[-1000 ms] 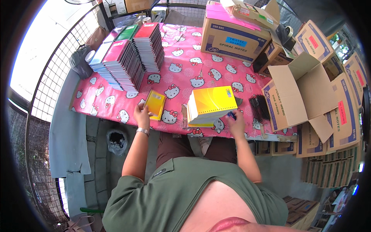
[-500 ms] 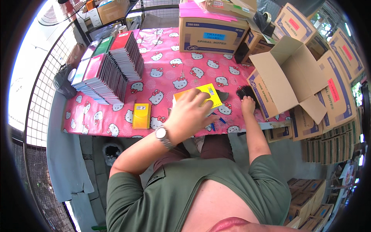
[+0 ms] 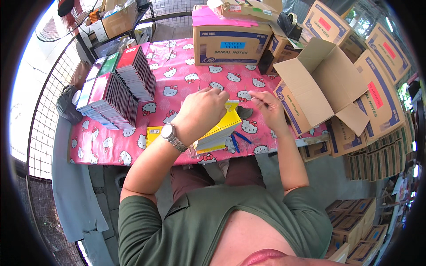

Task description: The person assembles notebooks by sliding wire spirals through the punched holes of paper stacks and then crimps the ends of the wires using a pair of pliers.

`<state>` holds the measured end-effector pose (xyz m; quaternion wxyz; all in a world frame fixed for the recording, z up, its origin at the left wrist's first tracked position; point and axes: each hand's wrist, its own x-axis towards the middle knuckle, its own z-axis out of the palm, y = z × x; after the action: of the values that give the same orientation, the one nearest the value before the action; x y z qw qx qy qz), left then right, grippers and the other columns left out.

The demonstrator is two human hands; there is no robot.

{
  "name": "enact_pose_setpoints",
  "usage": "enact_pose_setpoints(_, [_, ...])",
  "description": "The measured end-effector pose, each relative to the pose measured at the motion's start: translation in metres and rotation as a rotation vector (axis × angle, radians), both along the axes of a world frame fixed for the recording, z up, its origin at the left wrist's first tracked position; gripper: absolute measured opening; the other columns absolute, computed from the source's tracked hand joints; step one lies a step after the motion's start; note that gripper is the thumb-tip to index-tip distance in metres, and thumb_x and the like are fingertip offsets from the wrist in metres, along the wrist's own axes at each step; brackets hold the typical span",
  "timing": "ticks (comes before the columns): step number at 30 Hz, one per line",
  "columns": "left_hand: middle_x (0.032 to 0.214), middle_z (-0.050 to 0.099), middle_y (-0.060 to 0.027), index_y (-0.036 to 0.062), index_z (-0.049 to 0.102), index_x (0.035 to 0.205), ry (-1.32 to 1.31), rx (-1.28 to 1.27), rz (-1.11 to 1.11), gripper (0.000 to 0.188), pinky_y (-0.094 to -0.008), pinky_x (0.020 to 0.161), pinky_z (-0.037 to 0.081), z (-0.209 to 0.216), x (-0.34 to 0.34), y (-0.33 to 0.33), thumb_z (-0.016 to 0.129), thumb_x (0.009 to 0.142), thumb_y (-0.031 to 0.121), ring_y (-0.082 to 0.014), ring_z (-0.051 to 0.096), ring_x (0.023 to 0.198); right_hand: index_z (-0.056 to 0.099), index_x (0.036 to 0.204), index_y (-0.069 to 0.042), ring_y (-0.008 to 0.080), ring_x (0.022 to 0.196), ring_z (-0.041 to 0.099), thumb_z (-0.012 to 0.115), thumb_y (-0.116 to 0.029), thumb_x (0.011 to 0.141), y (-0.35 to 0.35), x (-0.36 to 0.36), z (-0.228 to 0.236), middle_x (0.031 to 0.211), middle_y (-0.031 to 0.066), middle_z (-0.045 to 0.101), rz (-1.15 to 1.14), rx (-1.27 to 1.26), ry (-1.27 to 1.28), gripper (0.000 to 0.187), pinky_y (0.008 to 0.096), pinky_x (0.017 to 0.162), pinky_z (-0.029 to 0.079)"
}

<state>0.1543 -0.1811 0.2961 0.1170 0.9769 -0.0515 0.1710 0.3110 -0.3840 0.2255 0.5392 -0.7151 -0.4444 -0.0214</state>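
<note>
A stack of yellow spiral notebooks (image 3: 217, 138) stands near the table's front edge. Over its far left part is my left hand (image 3: 205, 108), fingers curled and their tips mostly hidden. To the right of the stack my right hand (image 3: 270, 111) is raised, thumb and fingers pinched together. Whatever either hand holds is too thin or too hidden to make out. Blue-handled pliers (image 3: 240, 138) lie against the stack's right side, and a dark grey flat piece (image 3: 244, 112) rests beyond them. A single yellow spiral notebook (image 3: 153, 134) lies left of my left wrist, partly covered by it.
Tall stacks of spiral notebooks (image 3: 113, 99) fill the table's left side. An open cardboard box (image 3: 306, 95) stands at the right, with more cartons (image 3: 377, 88) behind it. A closed carton (image 3: 230, 46) with a tape dispenser (image 3: 289, 26) beside it is at the back.
My right hand has left the dark bundle by the open box and come up and left, toward the stack. My left hand has curled its fingers. The view has shifted slightly.
</note>
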Motion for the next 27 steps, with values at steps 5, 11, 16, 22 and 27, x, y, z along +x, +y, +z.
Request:
enact_pose_setpoints(5, [0.088,0.063,-0.0103,0.0057,0.057,0.103,-0.2,0.0,0.042,0.017,-0.0421,0.084,0.045,-0.021,0.011,-0.007,0.057,0.089,0.016,-0.0291,0.061,0.09,0.074,0.108,-0.009,0.0184,0.093,0.063,0.072,-0.006,0.084,0.014,-0.022,0.023,0.095,0.0063,0.065,-0.003,0.046,-0.139,0.024,0.0302,0.082,0.051])
enact_pose_setpoints(11, [0.085,0.063,-0.0084,0.0073,0.059,0.099,-0.267,0.01,0.033,0.018,-0.0406,0.084,0.042,-0.028,0.006,-0.009,0.061,0.093,0.024,-0.0272,0.06,0.087,0.073,0.104,-0.01,0.0209,0.092,0.063,0.074,-0.001,0.08,0.017,-0.036,0.033,0.095,0.0065,0.063,-0.042,0.028,-0.282,0.026,0.032,0.079,0.052])
enact_pose_setpoints(16, [0.084,0.064,-0.0081,0.0072,0.06,0.095,-0.273,-0.026,-0.004,0.016,-0.0405,0.088,0.042,-0.027,0.001,-0.01,0.062,0.093,0.023,-0.0279,0.061,0.085,0.07,0.097,-0.007,0.0229,0.09,0.063,0.074,0.002,0.078,0.017,-0.044,0.031,0.097,0.0067,0.063,-0.018,0.076,-0.295,0.021,0.0336,0.077,0.052])
enact_pose_setpoints(22, [0.084,0.065,-0.0083,0.0074,0.06,0.094,-0.276,-0.041,-0.013,0.016,-0.0405,0.091,0.042,-0.027,-0.002,-0.009,0.063,0.093,0.023,-0.0282,0.062,0.086,0.068,0.097,-0.007,0.0232,0.088,0.063,0.07,0.005,0.08,0.016,-0.046,0.03,0.094,0.0079,0.061,-0.025,0.11,-0.314,0.021,0.0339,0.077,0.052])
enact_pose_setpoints(27, [0.086,0.066,-0.0088,0.0074,0.062,0.098,-0.261,-0.057,-0.015,0.016,-0.0406,0.09,0.043,-0.024,-0.003,-0.011,0.063,0.092,0.022,-0.0287,0.062,0.087,0.067,0.099,-0.005,0.0218,0.087,0.064,0.069,0.007,0.079,0.017,-0.042,0.029,0.093,0.0077,0.06,-0.037,0.104,-0.355,0.023,0.0323,0.076,0.053])
